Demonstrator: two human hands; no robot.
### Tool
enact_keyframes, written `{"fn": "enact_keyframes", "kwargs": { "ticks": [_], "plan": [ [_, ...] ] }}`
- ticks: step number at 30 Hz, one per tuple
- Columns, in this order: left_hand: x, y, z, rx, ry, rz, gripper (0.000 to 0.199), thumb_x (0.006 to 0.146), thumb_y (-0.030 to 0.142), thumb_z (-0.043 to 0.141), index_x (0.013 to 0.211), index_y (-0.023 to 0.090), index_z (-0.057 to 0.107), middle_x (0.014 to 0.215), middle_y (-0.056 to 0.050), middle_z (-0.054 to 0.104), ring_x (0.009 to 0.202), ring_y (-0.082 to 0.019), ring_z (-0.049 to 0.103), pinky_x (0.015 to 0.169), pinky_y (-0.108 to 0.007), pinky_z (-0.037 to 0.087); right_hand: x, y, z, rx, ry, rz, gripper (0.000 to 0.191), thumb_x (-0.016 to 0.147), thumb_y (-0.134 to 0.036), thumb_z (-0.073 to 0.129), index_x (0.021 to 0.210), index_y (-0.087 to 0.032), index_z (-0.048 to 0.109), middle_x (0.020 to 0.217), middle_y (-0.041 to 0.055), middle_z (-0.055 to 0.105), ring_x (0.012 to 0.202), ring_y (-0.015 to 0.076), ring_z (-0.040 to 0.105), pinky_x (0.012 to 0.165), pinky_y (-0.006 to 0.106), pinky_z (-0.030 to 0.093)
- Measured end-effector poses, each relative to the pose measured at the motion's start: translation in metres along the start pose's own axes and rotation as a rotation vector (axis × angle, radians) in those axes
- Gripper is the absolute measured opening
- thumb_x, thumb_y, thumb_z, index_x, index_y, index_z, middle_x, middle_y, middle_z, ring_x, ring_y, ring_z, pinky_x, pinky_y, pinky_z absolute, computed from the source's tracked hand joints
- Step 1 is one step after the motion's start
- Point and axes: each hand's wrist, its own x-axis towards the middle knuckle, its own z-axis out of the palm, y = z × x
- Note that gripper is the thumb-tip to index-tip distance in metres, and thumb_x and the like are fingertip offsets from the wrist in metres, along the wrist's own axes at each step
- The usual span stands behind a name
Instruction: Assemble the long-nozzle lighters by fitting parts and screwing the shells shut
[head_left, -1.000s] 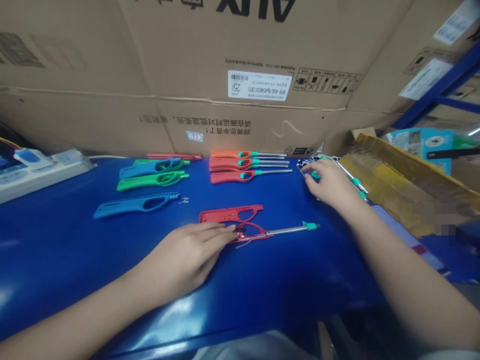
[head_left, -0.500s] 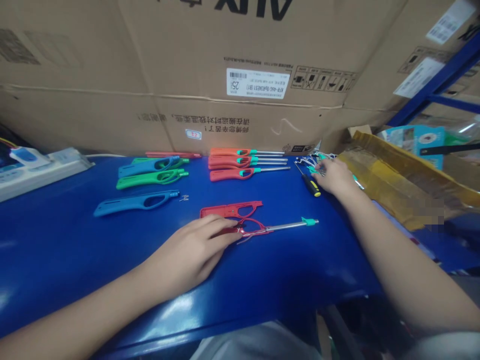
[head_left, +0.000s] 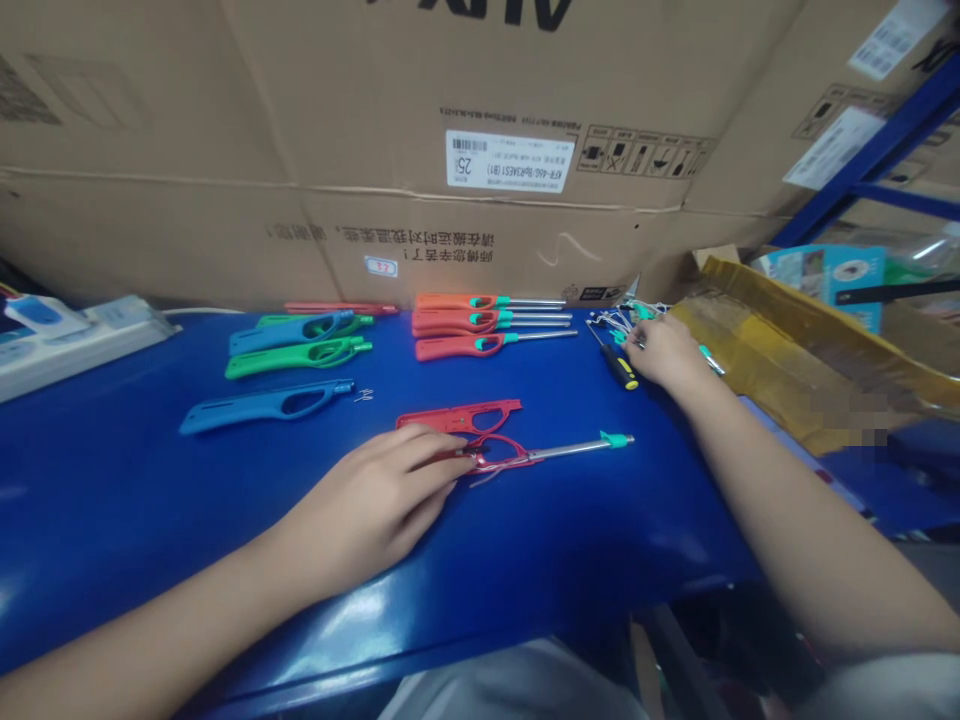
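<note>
My left hand is closed on the handle end of a red gas lighter, whose shell lies opened. A metal tube with a green piece near its tip points right from it, and a thin wire lies along the handle. Just behind sits the loose red shell half. At the right my right hand reaches into a pile of small parts with white wires and green pieces. Its fingers are bent together, and their tips are partly hidden among the parts. A black-and-yellow screwdriver lies beside that hand.
Several red and orange lighters lie at the back centre. Blue and green lighter shells are at the left, near a few tiny screws. A power strip, a big cardboard box and a taped carton border the blue table.
The view has shifted slightly. My right hand stays at the parts pile with its fingers a little more drawn in; my left hand keeps its hold on the red lighter.
</note>
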Motion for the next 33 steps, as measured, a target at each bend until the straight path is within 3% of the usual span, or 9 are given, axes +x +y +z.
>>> {"fn": "enact_keyframes", "kwargs": {
  "ticks": [4,7,10,12,18,22,25,30,33],
  "plan": [
    [0.000,0.000,-0.001,0.031,0.005,-0.003,0.033,0.102,0.021,0.050,0.131,0.026,0.065,0.128,-0.005,0.070,0.115,-0.025,0.065,0.098,-0.044,0.055,-0.005,-0.012,-0.015,0.080,0.049,-0.076,0.011,0.084,-0.026,0.059,0.080,-0.018,0.065,0.097,0.0136,0.063,0.095,0.0301,0.061,0.086,0.043,0.048],
    [0.001,0.001,-0.001,0.028,0.001,-0.011,0.031,0.102,0.023,0.050,0.130,0.025,0.065,0.127,-0.005,0.070,0.114,-0.024,0.065,0.098,-0.043,0.054,-0.019,-0.031,-0.030,0.213,-0.003,-0.248,0.016,0.088,-0.035,0.060,0.081,-0.020,0.063,0.088,0.0066,0.065,0.080,0.0209,0.061,0.078,0.033,0.049],
    [0.002,0.001,-0.001,0.017,-0.010,-0.020,0.030,0.104,0.026,0.049,0.129,0.024,0.065,0.125,-0.004,0.071,0.112,-0.024,0.065,0.098,-0.043,0.054,-0.041,-0.053,-0.040,0.463,-0.260,-0.711,0.023,0.092,-0.042,0.059,0.086,-0.020,0.065,0.089,0.0062,0.066,0.080,0.0196,0.061,0.076,0.032,0.048],
    [0.002,0.002,0.000,0.020,-0.015,-0.024,0.030,0.104,0.027,0.049,0.129,0.024,0.065,0.124,-0.004,0.071,0.110,-0.024,0.066,0.097,-0.044,0.054,-0.055,-0.064,-0.041,0.483,-0.412,-0.833,0.020,0.095,-0.038,0.057,0.087,-0.020,0.064,0.091,0.0060,0.065,0.082,0.0190,0.060,0.078,0.032,0.048],
    [0.003,0.002,0.001,0.015,-0.008,-0.039,0.030,0.103,0.027,0.051,0.130,0.024,0.064,0.123,-0.006,0.071,0.109,-0.024,0.066,0.096,-0.043,0.054,-0.071,-0.071,-0.035,0.357,-0.439,-0.816,0.019,0.094,-0.036,0.063,0.103,-0.020,0.061,0.102,0.0062,0.065,0.086,0.0189,0.060,0.075,0.031,0.046],
    [0.003,-0.001,0.006,-0.062,0.025,-0.081,0.030,0.102,0.031,0.056,0.129,0.021,0.064,0.121,-0.007,0.071,0.110,-0.023,0.066,0.098,-0.041,0.054,-0.072,-0.071,-0.040,0.261,-0.358,-0.828,0.011,0.097,-0.030,0.056,0.094,-0.021,0.062,0.094,0.0039,0.066,0.079,0.0173,0.060,0.067,0.028,0.041],
    [0.002,-0.002,0.009,-0.148,0.054,-0.098,0.031,0.100,0.032,0.060,0.128,0.018,0.063,0.120,-0.009,0.070,0.110,-0.022,0.065,0.096,-0.036,0.054,-0.079,-0.075,-0.049,0.342,-0.311,-0.800,0.014,0.097,-0.033,0.059,0.090,-0.021,0.063,0.087,0.0022,0.066,0.073,0.0154,0.059,0.065,0.027,0.039],
    [0.003,0.000,0.007,-0.235,0.033,-0.116,0.027,0.100,0.025,0.061,0.126,0.020,0.065,0.110,-0.007,0.068,0.103,-0.019,0.064,0.091,-0.032,0.054,-0.101,-0.090,-0.054,0.527,-0.518,-0.972,0.010,0.099,-0.027,0.059,0.092,-0.020,0.063,0.093,0.0024,0.066,0.080,0.0144,0.059,0.071,0.026,0.041],
    [0.004,0.002,0.005,-0.255,0.030,-0.120,0.024,0.099,0.023,0.060,0.122,0.020,0.067,0.109,-0.007,0.067,0.103,-0.019,0.064,0.091,-0.031,0.054,-0.110,-0.096,-0.050,0.533,-0.548,-1.029,0.007,0.099,-0.024,0.058,0.094,-0.021,0.062,0.095,0.0018,0.066,0.082,0.0143,0.060,0.071,0.026,0.041]
  ]
}}
